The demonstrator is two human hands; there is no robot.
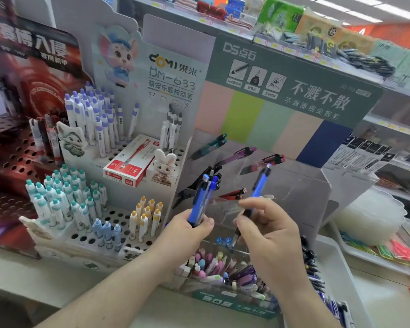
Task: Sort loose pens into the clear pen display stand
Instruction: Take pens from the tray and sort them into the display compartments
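Note:
My left hand point(194, 229) grips a small bunch of blue pens point(205, 192), held upright in front of the clear pen display stand point(301, 185). My right hand point(268, 230) pinches a single blue pen point(259, 185), tilted with its top over the stand's lower tier. The stand's slanted tiers hold a teal pen point(213, 145), a purple pen point(240, 153), red pens point(269, 162) and black pens point(211, 171). A front bin below my hands holds several loose pink and purple pens point(225, 266).
A white perforated pen rack point(118, 218) with several white pens stands to the left, with a red pen box point(128, 162) on it. A red display point(12, 157) sits far left. A white tray point(336, 268) with dark pens lies at right. Shelves run behind.

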